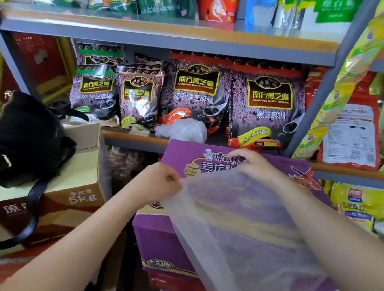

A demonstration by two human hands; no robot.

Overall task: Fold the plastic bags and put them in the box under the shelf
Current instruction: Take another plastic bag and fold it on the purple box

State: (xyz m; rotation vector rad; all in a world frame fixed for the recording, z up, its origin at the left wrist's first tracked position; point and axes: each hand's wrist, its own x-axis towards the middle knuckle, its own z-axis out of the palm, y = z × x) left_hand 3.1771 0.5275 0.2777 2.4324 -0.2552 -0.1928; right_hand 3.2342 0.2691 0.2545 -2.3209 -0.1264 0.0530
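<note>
A clear plastic bag [234,224] hangs spread out in front of me over a purple carton [180,154]. My left hand [159,182] pinches the bag's top left corner. My right hand [252,163] grips the top edge further right, fingers curled on the film. A crumpled clear plastic bag [183,128] lies on the shelf edge just behind the purple carton. The box under the shelf cannot be told apart from the stacked cartons below.
Purple sesame packets [268,102] fill the grey shelf [135,137] ahead. A black handbag [22,135] sits on a cardboard box [74,177] at left. More purple cartons [157,244] are stacked below. Yellow packets [363,203] crowd the right shelves.
</note>
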